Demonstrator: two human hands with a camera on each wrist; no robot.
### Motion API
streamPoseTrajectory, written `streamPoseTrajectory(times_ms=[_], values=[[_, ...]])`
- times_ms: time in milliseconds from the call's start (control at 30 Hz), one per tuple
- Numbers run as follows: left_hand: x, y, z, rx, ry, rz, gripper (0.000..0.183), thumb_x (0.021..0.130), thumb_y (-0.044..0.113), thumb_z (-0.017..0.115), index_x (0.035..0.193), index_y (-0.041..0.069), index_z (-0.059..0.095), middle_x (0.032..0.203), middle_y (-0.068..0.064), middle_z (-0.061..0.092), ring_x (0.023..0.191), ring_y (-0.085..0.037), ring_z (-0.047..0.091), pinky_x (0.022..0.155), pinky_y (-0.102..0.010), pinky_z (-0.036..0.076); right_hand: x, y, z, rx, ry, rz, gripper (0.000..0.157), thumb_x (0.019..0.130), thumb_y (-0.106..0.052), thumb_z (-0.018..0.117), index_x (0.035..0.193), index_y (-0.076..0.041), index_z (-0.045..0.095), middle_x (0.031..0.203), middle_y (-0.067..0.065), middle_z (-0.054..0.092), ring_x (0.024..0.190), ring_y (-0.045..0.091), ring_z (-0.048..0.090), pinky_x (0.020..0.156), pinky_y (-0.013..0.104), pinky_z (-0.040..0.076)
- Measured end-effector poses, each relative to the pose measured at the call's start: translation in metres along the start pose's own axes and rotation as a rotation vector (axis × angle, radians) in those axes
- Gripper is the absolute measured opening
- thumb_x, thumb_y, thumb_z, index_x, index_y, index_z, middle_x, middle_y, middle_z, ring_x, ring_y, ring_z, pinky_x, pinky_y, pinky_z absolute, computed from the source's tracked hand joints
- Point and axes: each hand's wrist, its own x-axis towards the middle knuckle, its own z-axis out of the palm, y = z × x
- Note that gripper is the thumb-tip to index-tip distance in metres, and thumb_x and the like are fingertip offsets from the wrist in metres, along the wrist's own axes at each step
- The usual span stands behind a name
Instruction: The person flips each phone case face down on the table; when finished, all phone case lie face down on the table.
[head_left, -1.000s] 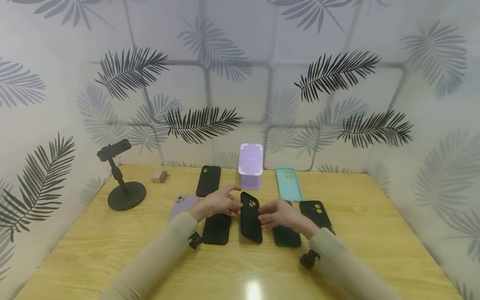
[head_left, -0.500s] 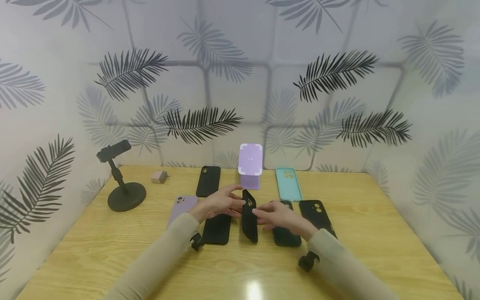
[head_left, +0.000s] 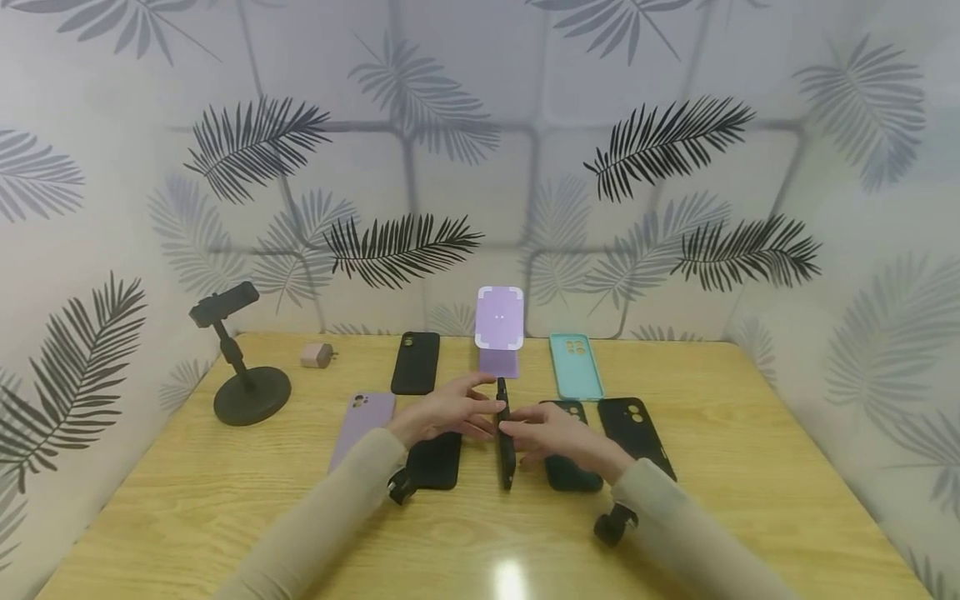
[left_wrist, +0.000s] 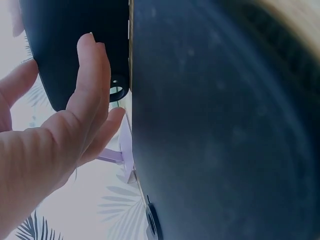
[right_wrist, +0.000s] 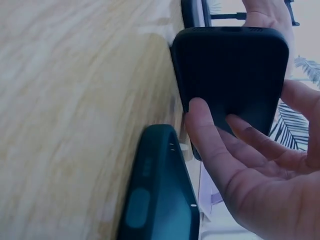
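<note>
A black phone case stands on its long edge between both hands, edge-on in the head view; its camera cutout shows in the left wrist view. My left hand holds it from the left, thumb at the upper edge, fingers along one face. My right hand holds the other side, fingertips on the face and thumb at the upper edge. Beneath the left hand lies another black phone case; a dark green phone case lies partly under the right hand.
A purple stand stands behind the hands. Black and turquoise phone cases flank it. A lilac case lies left, a black case right. Back left are a black phone holder and a charger plug.
The held case has turned from showing its camera-cutout face to standing edge-on, shifting slightly right. The left hand has moved right with it; the right hand's fingers have closed in on the case.
</note>
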Motion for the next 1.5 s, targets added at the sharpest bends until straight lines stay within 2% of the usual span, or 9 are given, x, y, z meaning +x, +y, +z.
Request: streamPoseTrajectory(times_ms=[233, 400, 500, 600, 800, 967, 1133, 1267, 1500], values=[[0.002, 0.001, 0.002, 0.062, -0.016, -0.015, 0.069, 0.096, 0.022, 0.064, 0.154, 0.011, 0.027, 0.144, -0.027, 0.039, 0.108, -0.036, 0.065, 0.089, -0.047, 0.057, -0.001, 0.004, -0.008, 0.082, -0.035, -0.013, 0.061, 0.097, -0.034, 0.062, 0.143, 0.002, 0.045, 0.119, 0.022, 0.068, 0.105, 0.03, 0.069, 0.087, 0.044, 0.058], [0.004, 0.001, 0.0, 0.084, -0.018, -0.012, 0.066, 0.097, 0.016, 0.062, 0.154, 0.011, 0.03, 0.147, -0.029, 0.036, 0.111, -0.039, 0.064, 0.089, -0.049, 0.057, -0.002, 0.004, -0.01, 0.139, 0.039, -0.023, 0.065, 0.093, -0.023, 0.069, 0.147, -0.005, 0.04, 0.118, 0.024, 0.067, 0.085, 0.028, 0.073, 0.075, 0.044, 0.061], [0.005, 0.001, -0.001, 0.098, -0.03, -0.002, 0.063, 0.097, 0.011, 0.06, 0.153, 0.012, 0.032, 0.15, -0.029, 0.034, 0.11, -0.04, 0.064, 0.089, -0.049, 0.057, -0.003, 0.003, -0.011, 0.138, 0.088, -0.032, 0.069, 0.091, -0.018, 0.072, 0.148, -0.006, 0.037, 0.118, 0.024, 0.067, 0.072, 0.024, 0.071, 0.068, 0.041, 0.062], [0.005, 0.001, -0.004, 0.124, -0.048, 0.014, 0.062, 0.097, 0.006, 0.058, 0.153, 0.012, 0.033, 0.15, -0.03, 0.035, 0.108, -0.037, 0.066, 0.087, -0.047, 0.058, -0.006, 0.004, -0.013, 0.119, 0.107, -0.037, 0.067, 0.09, -0.014, 0.071, 0.147, -0.005, 0.038, 0.113, 0.022, 0.069, 0.067, 0.02, 0.068, 0.062, 0.037, 0.061], [0.003, 0.002, -0.005, 0.155, -0.062, 0.01, 0.063, 0.095, -0.003, 0.054, 0.153, 0.01, 0.033, 0.151, -0.029, 0.034, 0.103, -0.03, 0.068, 0.084, -0.041, 0.06, -0.012, 0.007, -0.018, 0.059, 0.117, -0.042, 0.062, 0.09, -0.015, 0.071, 0.144, -0.003, 0.042, 0.102, 0.017, 0.071, 0.067, 0.021, 0.067, 0.061, 0.036, 0.061], [0.005, 0.006, -0.004, 0.149, -0.038, -0.03, 0.062, 0.094, -0.006, 0.054, 0.151, 0.009, 0.035, 0.152, -0.026, 0.034, 0.107, -0.035, 0.066, 0.086, -0.044, 0.059, -0.016, 0.005, -0.02, 0.022, 0.145, -0.021, 0.061, 0.089, -0.014, 0.072, 0.142, -0.002, 0.045, 0.101, 0.017, 0.072, 0.07, 0.02, 0.068, 0.061, 0.037, 0.061], [0.005, 0.008, -0.004, 0.192, -0.023, -0.047, 0.061, 0.093, -0.009, 0.052, 0.15, 0.004, 0.036, 0.153, -0.026, 0.034, 0.108, -0.036, 0.064, 0.083, -0.043, 0.06, -0.017, 0.006, -0.019, -0.045, 0.164, -0.001, 0.059, 0.088, -0.012, 0.073, 0.14, 0.002, 0.047, 0.097, 0.016, 0.073, 0.07, 0.021, 0.07, 0.058, 0.038, 0.061], [0.003, 0.01, -0.006, 0.218, -0.021, -0.062, 0.061, 0.092, -0.011, 0.049, 0.15, 0.001, 0.035, 0.154, -0.025, 0.033, 0.109, -0.035, 0.061, 0.085, -0.043, 0.059, -0.015, 0.007, -0.017, -0.098, 0.144, -0.001, 0.059, 0.088, -0.012, 0.073, 0.138, 0.005, 0.047, 0.093, 0.015, 0.074, 0.069, 0.024, 0.071, 0.058, 0.038, 0.061], [0.002, 0.013, -0.006, 0.264, 0.009, -0.081, 0.057, 0.093, -0.01, 0.05, 0.148, 0.002, 0.039, 0.152, -0.023, 0.037, 0.105, -0.031, 0.062, 0.084, -0.043, 0.059, -0.013, 0.007, -0.016, -0.117, 0.109, 0.016, 0.057, 0.089, -0.01, 0.071, 0.137, 0.01, 0.047, 0.093, 0.016, 0.074, 0.072, 0.027, 0.072, 0.058, 0.037, 0.061]])
